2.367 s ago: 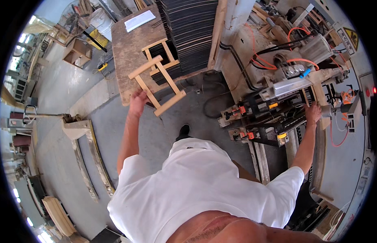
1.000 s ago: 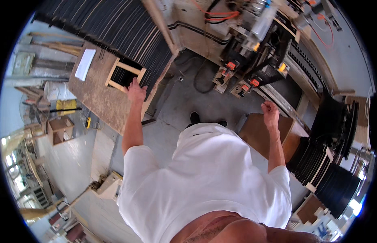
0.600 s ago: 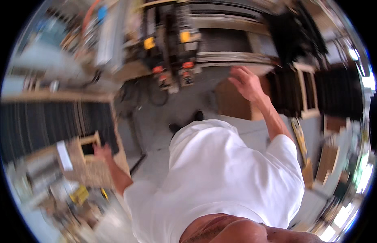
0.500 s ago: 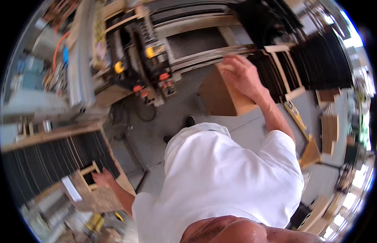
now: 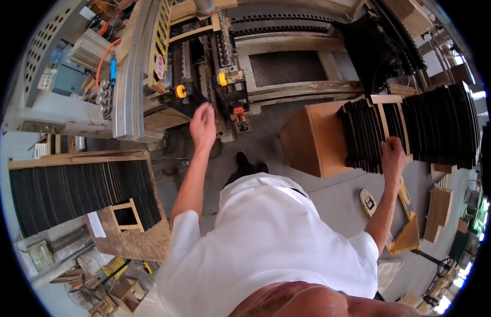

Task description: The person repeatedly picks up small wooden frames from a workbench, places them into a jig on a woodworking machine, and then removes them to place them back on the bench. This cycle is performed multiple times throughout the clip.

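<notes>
My left hand (image 5: pixel 203 128) is raised in front of the machine's feed end, fingers loosely stretched out, with nothing visible in it. Nearest to it are a yellow knob (image 5: pixel 181 91) and a second yellow knob (image 5: pixel 222 79) on dark rails. On the right, my right hand (image 5: pixel 394 156) has its fingers bent round the near end of a light wooden frame (image 5: pixel 383 120). That frame lies across a long row of thin black pieces (image 5: pixel 441 127). A similar small wooden frame (image 5: pixel 131 203) sits beside another black row (image 5: pixel 82 193) on the left.
A brown wooden box (image 5: pixel 309 140) stands at the near end of the right row. A yellow pallet-truck part (image 5: pixel 405 235) rests on the floor at right. A striped machine beam (image 5: pixel 162 42) and a blue-ended orange hose (image 5: pixel 113 71) are at upper left.
My left hand has left the small frame at the left row and come over to the machine. My right hand has moved from the brown box to the wooden frame. The view has shifted.
</notes>
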A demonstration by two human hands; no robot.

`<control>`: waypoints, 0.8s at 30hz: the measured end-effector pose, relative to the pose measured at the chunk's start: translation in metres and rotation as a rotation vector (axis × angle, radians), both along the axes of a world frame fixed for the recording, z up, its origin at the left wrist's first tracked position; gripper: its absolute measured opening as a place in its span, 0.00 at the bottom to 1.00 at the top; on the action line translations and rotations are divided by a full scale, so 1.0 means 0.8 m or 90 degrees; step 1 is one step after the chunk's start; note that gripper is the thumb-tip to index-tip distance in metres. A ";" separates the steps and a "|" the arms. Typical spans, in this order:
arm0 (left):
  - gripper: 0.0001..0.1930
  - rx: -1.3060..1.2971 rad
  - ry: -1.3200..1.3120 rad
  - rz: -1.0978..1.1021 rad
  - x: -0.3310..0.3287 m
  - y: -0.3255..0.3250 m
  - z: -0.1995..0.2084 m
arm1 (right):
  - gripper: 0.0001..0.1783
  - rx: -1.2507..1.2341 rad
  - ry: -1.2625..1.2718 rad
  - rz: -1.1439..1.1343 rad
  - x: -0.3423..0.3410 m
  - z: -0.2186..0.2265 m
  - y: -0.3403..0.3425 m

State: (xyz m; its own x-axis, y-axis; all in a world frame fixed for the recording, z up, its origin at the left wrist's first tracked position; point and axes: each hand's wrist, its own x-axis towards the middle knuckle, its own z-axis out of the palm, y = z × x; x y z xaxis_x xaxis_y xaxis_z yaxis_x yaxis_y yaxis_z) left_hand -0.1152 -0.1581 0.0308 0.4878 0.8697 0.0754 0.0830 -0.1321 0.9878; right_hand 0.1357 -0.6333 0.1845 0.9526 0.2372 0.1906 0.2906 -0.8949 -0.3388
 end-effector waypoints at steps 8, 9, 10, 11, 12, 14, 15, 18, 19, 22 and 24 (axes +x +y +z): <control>0.33 -0.374 -0.142 0.026 0.201 0.229 0.015 | 0.10 0.180 -0.100 -0.012 -0.028 0.045 0.046; 0.37 -0.397 -0.150 0.007 0.213 0.258 0.007 | 0.10 0.203 -0.088 -0.009 -0.031 0.049 0.061; 0.38 -0.397 -0.145 0.017 0.234 0.272 0.008 | 0.10 0.249 -0.115 0.024 -0.037 0.052 0.081; 0.38 -0.427 -0.185 0.031 0.252 0.284 0.008 | 0.10 0.238 -0.127 0.063 -0.039 0.053 0.096; 0.38 -0.456 -0.225 0.049 0.266 0.296 0.008 | 0.11 0.226 -0.138 0.105 -0.039 0.054 0.112; 0.36 -0.501 -0.312 0.071 0.286 0.320 0.000 | 0.10 0.262 -0.061 0.127 -0.038 0.052 0.157; 0.36 -0.521 -0.357 0.085 0.289 0.331 -0.005 | 0.10 0.248 -0.049 0.167 -0.036 0.054 0.184; 0.33 -0.549 -0.395 0.151 0.293 0.343 -0.013 | 0.10 0.258 -0.040 0.319 -0.014 0.035 0.256; 0.32 -0.560 -0.405 0.167 0.287 0.340 -0.013 | 0.11 0.230 -0.038 0.350 -0.009 0.037 0.288; 0.30 -0.578 -0.404 0.111 0.261 0.300 -0.007 | 0.10 0.210 -0.087 0.475 0.020 0.011 0.367; 0.26 -0.613 -0.401 0.146 0.244 0.264 0.001 | 0.10 0.206 -0.093 0.553 0.032 -0.003 0.428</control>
State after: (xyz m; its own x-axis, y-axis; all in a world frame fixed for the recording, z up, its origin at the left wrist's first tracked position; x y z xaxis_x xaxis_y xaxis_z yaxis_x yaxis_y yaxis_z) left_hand 0.0796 0.0529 0.0314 0.4238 0.7623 -0.4892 -0.5320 0.6466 0.5467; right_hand 0.1613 -0.2906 0.1822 0.4284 0.7687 0.4749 0.8717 -0.2131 -0.4412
